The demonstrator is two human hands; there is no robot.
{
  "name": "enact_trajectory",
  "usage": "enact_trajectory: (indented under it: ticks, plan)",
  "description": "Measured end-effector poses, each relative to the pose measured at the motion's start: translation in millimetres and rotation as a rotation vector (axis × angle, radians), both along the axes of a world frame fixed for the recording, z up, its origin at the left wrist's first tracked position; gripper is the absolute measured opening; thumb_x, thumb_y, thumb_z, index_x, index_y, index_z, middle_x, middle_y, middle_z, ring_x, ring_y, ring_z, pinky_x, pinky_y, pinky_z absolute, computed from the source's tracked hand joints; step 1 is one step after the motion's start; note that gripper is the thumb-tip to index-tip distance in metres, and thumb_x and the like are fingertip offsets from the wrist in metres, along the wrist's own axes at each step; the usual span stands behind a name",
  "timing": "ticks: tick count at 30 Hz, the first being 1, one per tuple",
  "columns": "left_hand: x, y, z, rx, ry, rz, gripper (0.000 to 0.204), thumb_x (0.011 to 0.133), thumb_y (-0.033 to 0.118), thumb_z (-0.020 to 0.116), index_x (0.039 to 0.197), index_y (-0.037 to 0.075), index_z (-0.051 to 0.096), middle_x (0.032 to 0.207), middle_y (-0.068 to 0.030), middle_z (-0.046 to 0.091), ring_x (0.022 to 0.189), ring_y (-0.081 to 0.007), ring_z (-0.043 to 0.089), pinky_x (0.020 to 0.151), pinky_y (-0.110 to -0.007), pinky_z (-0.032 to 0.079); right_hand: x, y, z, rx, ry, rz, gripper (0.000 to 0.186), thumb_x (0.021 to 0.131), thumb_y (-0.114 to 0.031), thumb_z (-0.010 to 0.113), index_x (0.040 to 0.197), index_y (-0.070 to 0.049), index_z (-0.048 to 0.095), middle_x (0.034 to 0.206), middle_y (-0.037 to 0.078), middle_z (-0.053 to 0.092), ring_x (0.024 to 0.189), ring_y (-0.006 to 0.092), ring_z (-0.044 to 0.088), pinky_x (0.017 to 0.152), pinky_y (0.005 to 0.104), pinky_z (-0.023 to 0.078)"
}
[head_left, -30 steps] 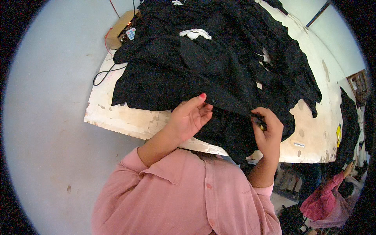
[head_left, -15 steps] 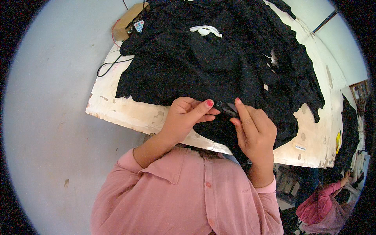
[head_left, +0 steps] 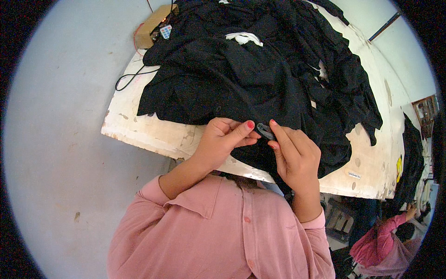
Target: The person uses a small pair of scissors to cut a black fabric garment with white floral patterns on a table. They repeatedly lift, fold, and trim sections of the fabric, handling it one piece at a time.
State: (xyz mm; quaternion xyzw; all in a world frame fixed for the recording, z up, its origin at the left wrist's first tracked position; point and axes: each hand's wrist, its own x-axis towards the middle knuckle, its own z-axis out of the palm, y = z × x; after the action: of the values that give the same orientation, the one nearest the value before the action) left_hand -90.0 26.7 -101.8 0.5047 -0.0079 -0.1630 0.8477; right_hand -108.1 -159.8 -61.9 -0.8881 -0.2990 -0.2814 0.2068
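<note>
Large matte-black cloth garment (head_left: 223, 83) spread in folds over a worn, cream-white desk (head_left: 139, 132); part of it droops past the front edge, near the middle. Left hand (head_left: 225, 139) at that front edge, thumb and fingers pinched together on the cloth. Right hand (head_left: 297, 156) just beside, fingers clamped on a small, slim, dark-grey glossy tool (head_left: 265, 133), its tip close to the left thumb; exact kind unclear. By the far left corner, a tan cardboard box (head_left: 149, 29) and, near the left edge, a thin looped black cord (head_left: 124, 83).

Risks, as judged: dark tool on dark cloth hides its tip, so a slip could nick fabric or thumb. Drooping weight could tug the pinched part loose.
</note>
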Motion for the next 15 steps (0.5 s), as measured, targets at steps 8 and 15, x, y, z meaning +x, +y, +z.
enact_trajectory:
  ticks: [8, 15]
  plan:
    - [-1, 4, 1, -0.059, 0.021, -0.059, 0.024, 0.092, 0.019, 0.06, 0.093, -0.005, 0.064, 0.089, -0.0121, 0.067, 0.081, -0.0153, 0.065, 0.076, -0.027, 0.056, 3, 10, -2, 0.218, 0.093, 0.042, 0.038, 0.071, -0.007, 0.072, 0.107, -0.001, 0.062, 0.084, 0.013, 0.063, 0.068, 0.0271, 0.061, 0.061, 0.0316, 0.049]
    - [19, 24, -11, -0.511, 0.262, 0.041, 0.025, 0.092, 0.021, 0.057, 0.115, 0.011, 0.058, 0.107, -0.0057, 0.065, 0.095, -0.0214, 0.064, 0.074, -0.035, 0.056, 2, -14, -11, 0.189, 0.162, -0.062, 0.042, 0.062, -0.007, 0.07, 0.104, -0.007, 0.061, 0.089, 0.011, 0.064, 0.074, 0.0278, 0.064, 0.068, 0.0339, 0.052]
